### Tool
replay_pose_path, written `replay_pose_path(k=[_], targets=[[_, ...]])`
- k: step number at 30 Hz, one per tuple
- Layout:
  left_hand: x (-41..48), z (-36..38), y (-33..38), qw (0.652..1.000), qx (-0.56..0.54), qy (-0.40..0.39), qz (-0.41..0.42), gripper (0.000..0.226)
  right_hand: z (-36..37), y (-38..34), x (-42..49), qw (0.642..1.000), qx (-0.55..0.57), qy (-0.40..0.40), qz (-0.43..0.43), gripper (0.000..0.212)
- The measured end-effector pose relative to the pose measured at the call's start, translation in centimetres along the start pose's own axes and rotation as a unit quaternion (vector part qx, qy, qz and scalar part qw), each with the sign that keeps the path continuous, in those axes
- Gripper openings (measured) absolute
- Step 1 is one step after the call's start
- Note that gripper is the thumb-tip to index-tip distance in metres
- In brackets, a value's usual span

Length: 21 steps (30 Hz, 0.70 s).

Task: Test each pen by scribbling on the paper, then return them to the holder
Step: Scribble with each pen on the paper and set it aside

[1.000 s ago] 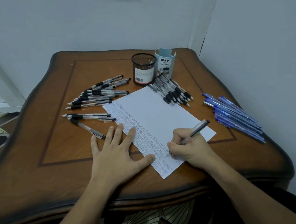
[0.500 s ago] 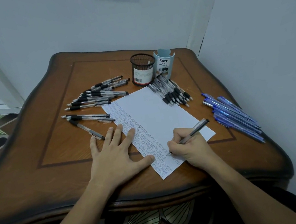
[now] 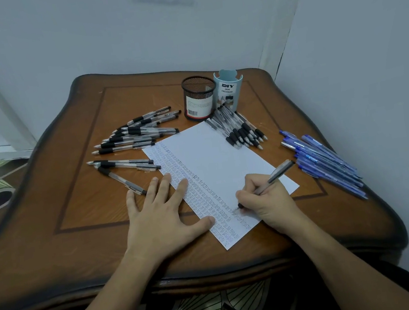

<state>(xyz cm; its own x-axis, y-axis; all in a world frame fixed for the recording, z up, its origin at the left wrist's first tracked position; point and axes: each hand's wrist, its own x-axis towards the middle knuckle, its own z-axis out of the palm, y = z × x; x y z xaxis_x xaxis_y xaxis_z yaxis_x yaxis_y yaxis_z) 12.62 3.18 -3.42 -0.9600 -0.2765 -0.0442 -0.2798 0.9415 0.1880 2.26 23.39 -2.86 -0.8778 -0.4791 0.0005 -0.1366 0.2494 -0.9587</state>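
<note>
Pen tip blurred where the right hand (image 3: 263, 199) pinches the pen (image 3: 276, 173) against the paper (image 3: 225, 157), near its lower edge; scribble rows too small to read. Left hand (image 3: 162, 214) spread flat, fingertips on the paper's left margin, palm on the table (image 3: 72, 201). Mesh holder (image 3: 198, 97) and blue organizer (image 3: 228, 90) stand beyond the paper, interiors dark, contents unclear. Black-grip pens (image 3: 137, 135) lie loose left, blue pens (image 3: 323, 161) right. Dark wood, scalloped rim, pale-walled corner; patterned floor below.
</note>
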Motion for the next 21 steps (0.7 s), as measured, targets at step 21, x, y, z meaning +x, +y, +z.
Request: replay_pose_path(k=[21], targets=[[0.0, -0.1, -0.1, 1.0, 0.008, 0.001, 0.002, 0.103, -1.0, -2.5, 2.2, 0.973, 0.195, -0.085, 0.087, 0.027]])
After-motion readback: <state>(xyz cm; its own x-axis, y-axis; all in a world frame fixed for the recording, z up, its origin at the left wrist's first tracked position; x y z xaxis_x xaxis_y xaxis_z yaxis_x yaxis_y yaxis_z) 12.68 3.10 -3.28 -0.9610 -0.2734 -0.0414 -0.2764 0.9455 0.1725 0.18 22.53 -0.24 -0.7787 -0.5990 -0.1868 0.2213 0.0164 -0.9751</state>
